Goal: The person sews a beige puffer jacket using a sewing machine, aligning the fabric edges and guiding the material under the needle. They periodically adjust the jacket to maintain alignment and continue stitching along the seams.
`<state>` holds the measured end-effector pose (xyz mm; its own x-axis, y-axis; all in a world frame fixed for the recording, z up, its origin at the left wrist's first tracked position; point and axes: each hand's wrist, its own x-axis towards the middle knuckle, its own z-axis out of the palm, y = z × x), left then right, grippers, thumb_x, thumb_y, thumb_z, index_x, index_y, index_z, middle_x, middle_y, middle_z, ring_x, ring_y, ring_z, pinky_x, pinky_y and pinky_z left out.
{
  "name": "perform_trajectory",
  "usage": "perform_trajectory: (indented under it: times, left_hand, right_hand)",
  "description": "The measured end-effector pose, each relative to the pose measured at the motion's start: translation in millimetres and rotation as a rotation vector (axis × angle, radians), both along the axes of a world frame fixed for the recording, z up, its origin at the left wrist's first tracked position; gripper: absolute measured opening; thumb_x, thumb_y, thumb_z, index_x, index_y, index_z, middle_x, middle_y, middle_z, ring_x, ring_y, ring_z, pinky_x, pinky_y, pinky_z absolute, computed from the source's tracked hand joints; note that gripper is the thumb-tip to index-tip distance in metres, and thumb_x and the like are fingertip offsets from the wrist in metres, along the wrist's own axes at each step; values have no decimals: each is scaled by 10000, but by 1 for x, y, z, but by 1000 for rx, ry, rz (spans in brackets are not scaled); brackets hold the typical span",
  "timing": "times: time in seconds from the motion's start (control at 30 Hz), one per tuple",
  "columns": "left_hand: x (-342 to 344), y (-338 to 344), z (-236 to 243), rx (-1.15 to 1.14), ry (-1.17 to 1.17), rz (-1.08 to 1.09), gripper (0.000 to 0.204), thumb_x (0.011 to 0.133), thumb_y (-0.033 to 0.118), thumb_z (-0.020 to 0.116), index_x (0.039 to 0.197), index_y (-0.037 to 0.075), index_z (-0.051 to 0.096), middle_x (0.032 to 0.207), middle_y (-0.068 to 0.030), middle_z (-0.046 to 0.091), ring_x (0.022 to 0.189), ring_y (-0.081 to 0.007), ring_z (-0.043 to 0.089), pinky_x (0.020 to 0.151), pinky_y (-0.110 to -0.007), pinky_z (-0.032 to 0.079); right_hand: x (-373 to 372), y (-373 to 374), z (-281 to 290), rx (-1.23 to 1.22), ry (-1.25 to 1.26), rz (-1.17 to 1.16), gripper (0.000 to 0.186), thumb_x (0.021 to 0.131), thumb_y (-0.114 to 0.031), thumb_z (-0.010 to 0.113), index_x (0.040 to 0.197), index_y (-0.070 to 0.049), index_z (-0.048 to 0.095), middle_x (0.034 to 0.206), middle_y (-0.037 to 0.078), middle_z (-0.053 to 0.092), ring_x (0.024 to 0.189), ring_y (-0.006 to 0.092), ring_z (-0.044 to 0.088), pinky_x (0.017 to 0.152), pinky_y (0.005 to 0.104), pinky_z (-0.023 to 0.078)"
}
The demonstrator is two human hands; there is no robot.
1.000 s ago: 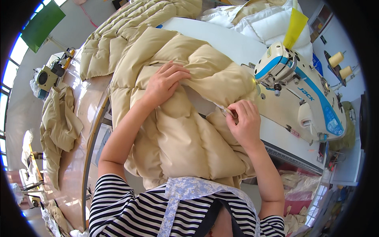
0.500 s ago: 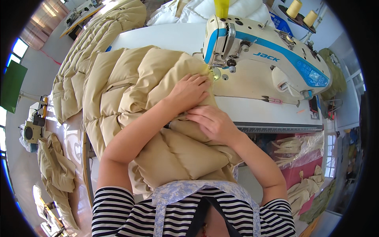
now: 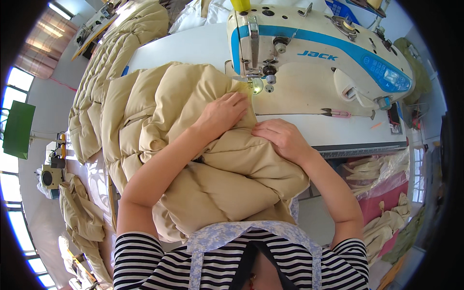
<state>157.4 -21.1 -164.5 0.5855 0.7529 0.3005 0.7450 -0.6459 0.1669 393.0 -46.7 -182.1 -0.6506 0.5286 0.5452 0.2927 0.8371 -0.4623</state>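
A beige quilted padded jacket (image 3: pixel 227 186) spreads over the sewing table and onto my lap. Its upper edge lies at the needle area of a white and blue sewing machine (image 3: pixel 309 58), where a small lamp glows. My left hand (image 3: pixel 224 112) rests on the fabric just in front of the needle, fingers lying flat and pressing down. Farther right, my right hand (image 3: pixel 285 139) is closed on the jacket's right edge, its fingers on top and the thumb hidden. A gap of fabric separates the two hands.
Pink-handled thread snips (image 3: pixel 337 114) lie on the table right of the needle. A ruler strip (image 3: pixel 362 150) runs along the front edge. More beige quilted garments (image 3: pixel 104 77) are heaped at the left, with beige pieces in plastic (image 3: pixel 372 174) below right.
My right hand has slid right, away from my left hand, along the jacket's edge. My left hand stays near the needle. The whole view has shifted slightly.
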Motion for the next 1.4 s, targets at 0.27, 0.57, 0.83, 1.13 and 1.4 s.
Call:
perform_trajectory:
  times: [0.27, 0.57, 0.83, 1.13, 1.4]
  left_hand:
    - [7, 0, -13, 206, -19, 73, 261, 889, 211, 650, 1125, 100, 651, 1165, -43, 601, 1078, -236, 575, 880, -387, 515]
    - [-10, 5, -3, -4, -72, -41, 142, 893, 131, 648, 1032, 102, 662, 1101, 0, 619, 975, -223, 618, 810, -348, 541]
    - [5, 4, -1, -30, 160, 70, 167, 840, 160, 599, 994, 131, 658, 1111, -34, 575, 991, -261, 613, 703, -377, 569]
    - [-138, -94, 11, 250, -459, 369, 225, 893, 109, 646, 1115, 140, 647, 1089, -61, 633, 1060, -289, 590, 932, -416, 490]
    - [-422, -452, 2, 558, 307, 2217, 1001, 815, 494, 750, 1558, 66, 234, 1576, -166, 319, 1408, -359, 345, 1112, -490, 328]
  right_hand:
    - [7, 5, 0, -7, -40, 32, 235, 819, -89, 628, 1043, -61, 696, 1046, 82, 690, 986, 278, 657, 862, 378, 535]
    - [-7, 17, 12, 86, -97, 10, 253, 809, -48, 619, 1054, -48, 681, 1079, 82, 680, 1014, 286, 648, 875, 383, 536]
    - [-1, 20, -2, 6, -105, 5, 247, 796, -38, 601, 1029, -42, 683, 1103, 107, 678, 1013, 319, 644, 854, 412, 530]
    - [-4, 12, 7, -238, -67, -41, 324, 927, 43, 468, 1191, -4, 650, 1164, 159, 669, 1069, 331, 637, 956, 399, 486]
    - [3, 18, -5, -147, -160, -48, 317, 937, 54, 459, 1188, 1, 643, 1112, 170, 662, 1028, 336, 635, 918, 397, 491]
